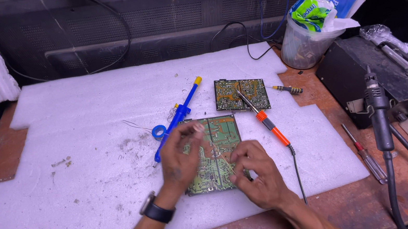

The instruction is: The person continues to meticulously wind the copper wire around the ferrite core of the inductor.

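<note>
Both hands rest on the nearer board (213,152), long axis 12 to 6 o'clock. The left hand (180,157) grips its left edge; the right hand (253,171) pinches at its lower right. Two boards: the second board (241,94) at 12. One iron (265,119), one blue pump (177,117).

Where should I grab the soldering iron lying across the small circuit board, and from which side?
Probably grip the soldering iron by its orange handle, coming from the right. The handle rests on the white foam sheet below the small circuit board, well clear of the metal tip, and its cord trails toward you.
</note>
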